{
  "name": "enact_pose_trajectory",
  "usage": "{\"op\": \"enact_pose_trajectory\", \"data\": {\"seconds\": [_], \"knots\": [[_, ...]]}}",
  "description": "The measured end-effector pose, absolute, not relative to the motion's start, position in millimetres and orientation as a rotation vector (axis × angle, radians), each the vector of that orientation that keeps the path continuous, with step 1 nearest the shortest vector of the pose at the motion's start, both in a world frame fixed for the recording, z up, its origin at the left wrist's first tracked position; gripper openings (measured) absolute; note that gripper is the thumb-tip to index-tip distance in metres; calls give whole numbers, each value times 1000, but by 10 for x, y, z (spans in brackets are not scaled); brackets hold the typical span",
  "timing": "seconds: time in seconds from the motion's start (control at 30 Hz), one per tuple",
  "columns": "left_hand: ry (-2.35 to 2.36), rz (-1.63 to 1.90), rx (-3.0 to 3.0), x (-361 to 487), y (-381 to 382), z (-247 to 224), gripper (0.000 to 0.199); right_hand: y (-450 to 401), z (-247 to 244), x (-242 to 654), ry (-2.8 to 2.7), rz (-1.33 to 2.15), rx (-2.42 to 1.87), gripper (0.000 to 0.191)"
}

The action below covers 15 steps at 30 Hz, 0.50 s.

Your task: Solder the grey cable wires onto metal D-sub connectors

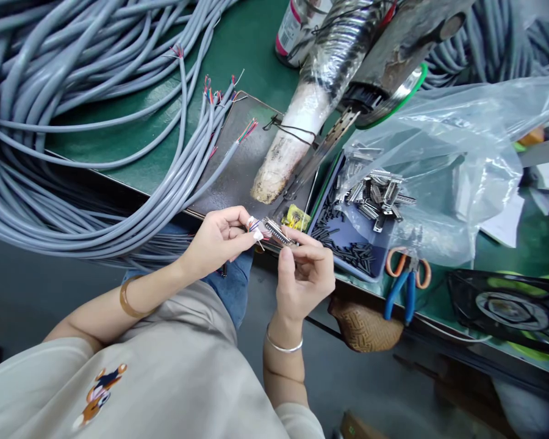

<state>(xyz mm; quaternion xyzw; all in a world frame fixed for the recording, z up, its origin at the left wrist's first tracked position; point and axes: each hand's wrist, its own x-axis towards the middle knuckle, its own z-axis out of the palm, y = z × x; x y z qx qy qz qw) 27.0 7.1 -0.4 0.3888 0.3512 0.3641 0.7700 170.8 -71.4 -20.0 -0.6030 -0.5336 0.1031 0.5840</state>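
My left hand [222, 241] pinches a small bundle of thin coloured wires [255, 227], with white on the fingertips or around the wires. Just to its right, my right hand [304, 268] holds a metal multi-pin connector [277, 232] between thumb and fingers. The connector lies tilted, its row of pins showing, with one end close to the wires. Whether the wires touch the pins is too small to tell. Both hands are at the front edge of the table, below the white wrapped tube [286, 143].
Grey cables [165, 201] with stripped ends fill the left. A blue tray [379, 271] holds black sleeves and metal connectors [384, 192], partly under a plastic bag [466, 158]. Blue-handled pliers [409, 296] and orange-handled scissors [424, 274] lie to its right, near a black fan-like object [507, 308].
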Motion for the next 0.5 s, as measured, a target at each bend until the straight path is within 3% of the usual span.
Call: {"op": "enact_pose_trajectory", "data": {"seconds": [0.5], "knots": [[827, 851, 869, 347, 145, 52, 30, -605, -160, 1763, -1417, 121, -1407, 15]]}}
